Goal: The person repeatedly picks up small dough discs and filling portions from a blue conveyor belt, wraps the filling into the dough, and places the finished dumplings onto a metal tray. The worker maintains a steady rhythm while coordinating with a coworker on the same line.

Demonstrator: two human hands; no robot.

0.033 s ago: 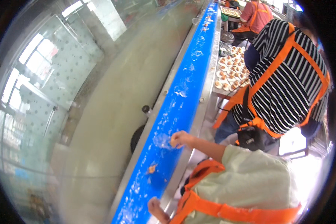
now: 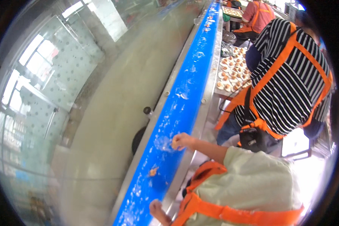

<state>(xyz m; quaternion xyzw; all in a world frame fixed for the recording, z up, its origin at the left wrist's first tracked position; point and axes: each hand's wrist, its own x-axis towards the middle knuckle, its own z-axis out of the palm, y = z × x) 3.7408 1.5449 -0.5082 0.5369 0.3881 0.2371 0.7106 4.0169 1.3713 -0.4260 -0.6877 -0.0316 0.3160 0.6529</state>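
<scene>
My right hand (image 2: 182,141) reaches over the blue conveyor belt (image 2: 182,94) from a light green sleeve. Its fingers are pinched on a small tan lump, which I cannot identify at this size. A thin, whitish, wet-looking smear (image 2: 162,143) lies on the belt just beside those fingertips. Lower in the view, my left hand (image 2: 155,206) is curled at the belt's near edge; whatever its fingers may hold is hidden. Between the two hands, a small orange-brown crumbly piece (image 2: 153,172) rests on the belt.
White scraps dot the belt, which runs between metal rails (image 2: 204,101). A dark round knob (image 2: 147,110) sticks out on the far rail. Beyond my right side, a co-worker in a striped shirt (image 2: 290,83) stands by a tray of white rounds topped with brown filling (image 2: 233,71).
</scene>
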